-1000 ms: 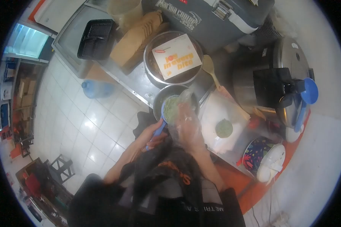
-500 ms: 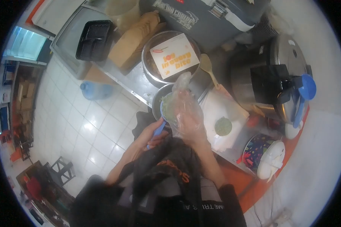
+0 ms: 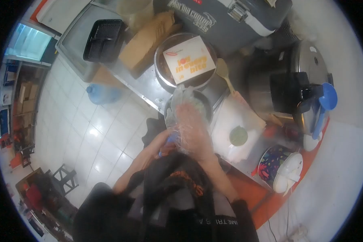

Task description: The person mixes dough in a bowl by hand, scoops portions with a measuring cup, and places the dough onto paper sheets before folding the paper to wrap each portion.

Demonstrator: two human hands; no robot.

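Head-worn view, looking steeply down, close above the wearer's forearms

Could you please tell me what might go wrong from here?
The loose clear glove on the right hand reaches close to the larger pot, so it could nudge the printed card lying across it. The right hand also covers the bowl and hides much of what the left hand does with the blue handle, so a spill could go unnoticed.
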